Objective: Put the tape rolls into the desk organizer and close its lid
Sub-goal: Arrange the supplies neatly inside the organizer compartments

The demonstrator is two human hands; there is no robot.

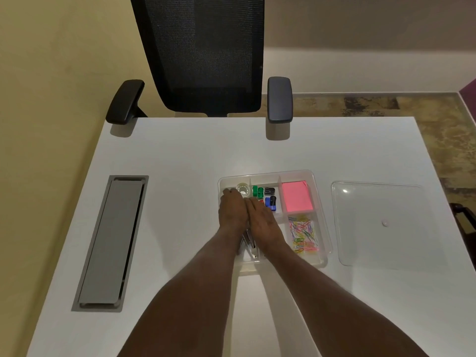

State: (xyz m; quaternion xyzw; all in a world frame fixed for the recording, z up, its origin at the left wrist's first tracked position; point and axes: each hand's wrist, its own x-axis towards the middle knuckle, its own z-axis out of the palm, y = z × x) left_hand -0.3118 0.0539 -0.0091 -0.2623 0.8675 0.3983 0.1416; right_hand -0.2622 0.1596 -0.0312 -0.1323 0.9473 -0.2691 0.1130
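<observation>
The clear plastic desk organizer (296, 172) sits mid-table, divided into compartments. A clear tape roll (243, 189) lies in its far-left compartment. My left hand (231, 211) is palm down over that compartment, its fingertips just left of the roll. Pressed against it, my right hand (260, 219) lies palm down over the neighbouring section. Both palms hide what is under them, so I cannot tell whether either holds anything. The clear lid (381, 222) lies flat on the table to the right of the organizer, apart from it.
The organizer also holds coloured clips (265, 195), pink sticky notes (296, 195), paper clips (304, 235) and a stapler (250, 244) under my wrists. A grey cable hatch (113, 240) is set in the table at left. A black office chair (203, 55) stands behind the far edge.
</observation>
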